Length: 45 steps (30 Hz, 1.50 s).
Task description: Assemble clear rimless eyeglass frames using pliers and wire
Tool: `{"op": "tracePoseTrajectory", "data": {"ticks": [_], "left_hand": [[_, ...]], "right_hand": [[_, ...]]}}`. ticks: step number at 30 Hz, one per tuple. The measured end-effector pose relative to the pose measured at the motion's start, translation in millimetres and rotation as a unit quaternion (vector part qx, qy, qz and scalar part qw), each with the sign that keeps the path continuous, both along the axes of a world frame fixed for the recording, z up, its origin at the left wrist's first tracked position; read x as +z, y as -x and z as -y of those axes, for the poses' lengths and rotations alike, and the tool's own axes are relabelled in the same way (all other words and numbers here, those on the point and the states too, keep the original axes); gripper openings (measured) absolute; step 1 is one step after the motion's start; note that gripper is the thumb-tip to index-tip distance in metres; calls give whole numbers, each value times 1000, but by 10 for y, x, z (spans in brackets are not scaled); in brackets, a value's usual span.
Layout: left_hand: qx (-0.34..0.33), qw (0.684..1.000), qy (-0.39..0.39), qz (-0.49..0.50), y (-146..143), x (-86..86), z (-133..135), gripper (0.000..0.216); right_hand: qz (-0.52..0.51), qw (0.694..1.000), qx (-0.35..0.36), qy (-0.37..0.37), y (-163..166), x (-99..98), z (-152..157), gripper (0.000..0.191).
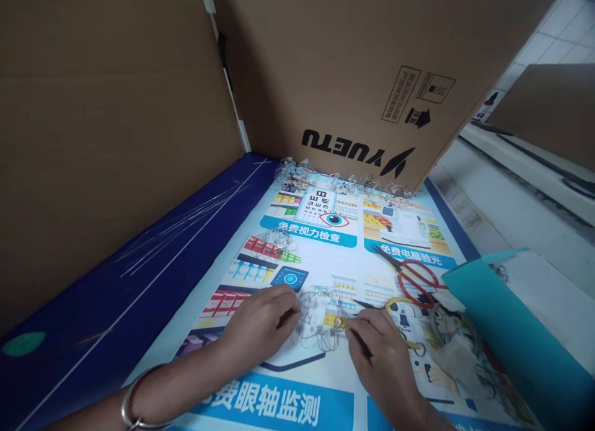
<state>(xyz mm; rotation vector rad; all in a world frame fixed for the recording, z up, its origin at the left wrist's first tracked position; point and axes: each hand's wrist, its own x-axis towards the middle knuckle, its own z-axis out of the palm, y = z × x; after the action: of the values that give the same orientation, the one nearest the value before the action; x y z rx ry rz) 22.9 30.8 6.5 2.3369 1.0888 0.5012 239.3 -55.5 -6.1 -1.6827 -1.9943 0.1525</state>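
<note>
Between my hands lies a thin, looped wire piece point(320, 341), bent into a rough ring of small loops. My left hand point(267, 322) is closed at the ring's left side, its fingertips pinched on the wire. At the right side, my right hand point(383, 356) also pinches the wire between thumb and fingers. Beside the right hand lies a tool with yellow handles point(397, 304) and a dark pointed tip. Scissors with red handles point(421, 282) rest just beyond it, blades apart. A similar looped wire piece point(274, 242) sits farther back on the printed sheet.
Cardboard walls point(325, 77) stand at the back and left. Tangled wire pieces point(344, 184) line the back wall's foot. Straight wires point(186, 223) lie on the blue surface at left. A teal box point(515, 338) stands at right, near a round coil point(458, 325).
</note>
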Motion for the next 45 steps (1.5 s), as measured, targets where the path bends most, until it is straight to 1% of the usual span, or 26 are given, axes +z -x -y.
{"op": "tracePoseTrajectory", "data": {"ticks": [3,5,10,12,15,20,23,29,39,45], "left_hand": [[9,999,18,28,9,-11,16,11],[29,998,41,36,14,-23,47,14],[67,990,124,11,25,-18,164,26],[77,988,136,1,35,-16,208,32],[79,990,115,-18,46,-35,255,36],[54,996,51,-49,37,-85,272,27],[47,997,30,-55,28,-98,259,24],[46,998,20,-30,16,-109,220,24],[46,998,20,-22,-4,-128,153,26],[42,998,30,-20,-42,-107,117,28]], "right_hand": [[0,1000,-1,-5,-4,-3,1,17],[0,1000,-1,-5,-6,-5,-1,17],[1,1000,-2,-1,-5,-1,1,17],[1,1000,-6,2,-2,4,5,17],[0,1000,-11,11,3,12,8,17],[2,1000,-16,16,29,33,2,19],[5,1000,-19,21,46,46,5,18],[8,1000,-21,13,51,42,25,20],[42,998,-28,-22,103,28,52,26],[56,998,-32,-10,117,35,44,31]]}}
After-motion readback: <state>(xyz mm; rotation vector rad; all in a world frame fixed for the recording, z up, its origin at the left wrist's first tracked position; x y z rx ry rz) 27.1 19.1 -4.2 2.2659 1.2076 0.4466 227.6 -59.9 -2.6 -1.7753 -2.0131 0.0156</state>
